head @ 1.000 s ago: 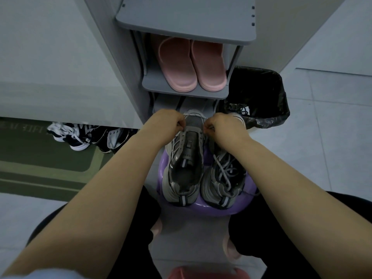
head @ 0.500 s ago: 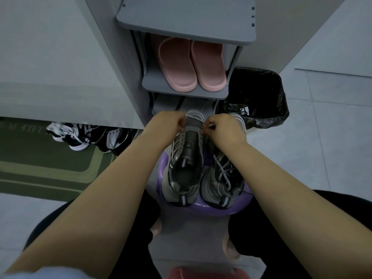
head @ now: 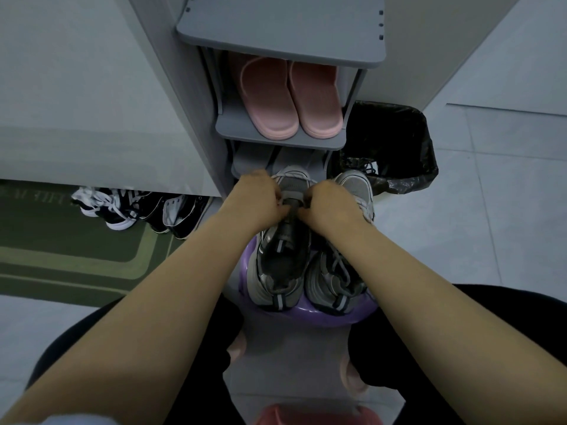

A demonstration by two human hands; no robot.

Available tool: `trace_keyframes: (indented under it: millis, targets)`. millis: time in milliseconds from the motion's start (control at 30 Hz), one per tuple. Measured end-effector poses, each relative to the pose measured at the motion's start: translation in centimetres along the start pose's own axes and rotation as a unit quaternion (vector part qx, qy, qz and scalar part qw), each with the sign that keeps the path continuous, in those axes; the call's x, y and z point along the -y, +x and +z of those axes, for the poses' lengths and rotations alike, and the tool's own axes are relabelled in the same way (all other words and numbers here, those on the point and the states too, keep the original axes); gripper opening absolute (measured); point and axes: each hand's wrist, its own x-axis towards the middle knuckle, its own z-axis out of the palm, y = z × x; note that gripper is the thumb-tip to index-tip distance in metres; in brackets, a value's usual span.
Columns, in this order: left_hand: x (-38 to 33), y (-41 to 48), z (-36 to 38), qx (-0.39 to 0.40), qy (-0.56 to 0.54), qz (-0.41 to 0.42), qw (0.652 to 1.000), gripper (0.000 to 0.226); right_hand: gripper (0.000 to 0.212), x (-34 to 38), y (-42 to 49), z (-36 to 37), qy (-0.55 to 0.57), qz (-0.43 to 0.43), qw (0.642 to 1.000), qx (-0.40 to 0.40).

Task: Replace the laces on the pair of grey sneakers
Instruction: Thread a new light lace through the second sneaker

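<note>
1. Left hand (head: pixel 260 197) has its fingers curled tight, pinching one end of a pale lace (head: pixel 294 177) at the toe end of the left sneaker (head: pixel 282 262).
2. Right hand (head: pixel 329 204) is curled the same way on the other end, and the two hands sit close together, knuckles nearly meeting over the tongue.
3. Between them the lace runs across the far eyelets. Toward the heel the dark tongue lies bare.
4. Both sneakers stand side by side on a purple stool (head: pixel 337 317), heels at its near edge and toes past its far edge. The right sneaker (head: pixel 334 277) carries grey laces.
5. Beyond the far edge stands a grey rack (head: pixel 276 26) holding pink slippers (head: pixel 291 99).
6. Right of the rack is a black bin bag (head: pixel 399 142).
7. On the far left, black-and-white shoes (head: pixel 122 207) lie by a green mat (head: pixel 61 256).
</note>
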Motion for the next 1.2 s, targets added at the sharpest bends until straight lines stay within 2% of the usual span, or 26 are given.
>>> trace_keyframes:
  millis: [67, 133, 233, 300, 433, 533, 600, 667, 733, 800, 1000, 1200]
  targets:
    - [-0.3, -0.2, 0.0, 0.014, 0.042, -0.005, 0.999, 0.047, 0.024, -0.2, 0.0, -0.1, -0.005, -0.011, 1.0, -0.009]
    - [-0.5, -0.4, -0.4, 0.036, 0.07, -0.029, 0.996, 0.049, 0.026, -0.5, 0.0, -0.3, 0.0, -0.038, 0.999, -0.017]
    - [-0.2, -0.4, -0.9, 0.049, 0.025, -0.033, 0.998, 0.035, 0.036, -0.8, 0.1, -0.8, 0.081, -0.043, 0.996, -0.013]
    - [0.0, -0.5, -1.1, 0.057, -0.026, -0.032, 0.998, 0.031, 0.034, -0.9, 0.4, -0.9, 0.135, -0.02, 0.991, -0.009]
    - [0.1, -0.8, -1.1, 0.039, -0.097, -0.045, 0.994, 0.035, 0.029, -1.0, 0.6, -0.9, 0.193, 0.021, 0.981, 0.001]
    - [-0.1, -0.8, -0.4, 0.01, -0.116, -0.059, 0.992, 0.035, 0.034, -1.1, 0.4, -0.9, 0.189, 0.021, 0.982, 0.015]
    - [-0.1, -0.8, 0.0, -0.019, -0.124, -0.06, 0.99, 0.032, 0.04, -0.8, 0.3, -0.8, 0.144, 0.005, 0.989, 0.02]
    - [0.0, -0.7, 0.2, -0.047, -0.124, -0.056, 0.99, 0.032, 0.044, -0.2, 0.2, -0.6, 0.026, -0.021, 0.999, -0.013]
    - [0.0, -0.5, 0.3, -0.063, -0.113, -0.047, 0.99, 0.032, 0.041, 0.7, 0.4, -0.6, -0.111, -0.062, 0.991, -0.049]
    - [0.1, -0.4, 0.3, -0.068, -0.112, -0.041, 0.99, 0.032, 0.035, 1.6, 0.7, -0.7, -0.192, -0.098, 0.975, -0.051]
    - [0.7, -0.2, 0.5, -0.053, -0.166, -0.055, 0.983, 0.027, 0.026, 2.1, -0.1, -1.1, -0.27, -0.161, 0.947, -0.06]
    - [0.6, -0.3, 0.7, -0.039, -0.189, -0.041, 0.98, 0.027, 0.026, 2.1, -0.4, -1.2, -0.283, -0.158, 0.945, -0.043]
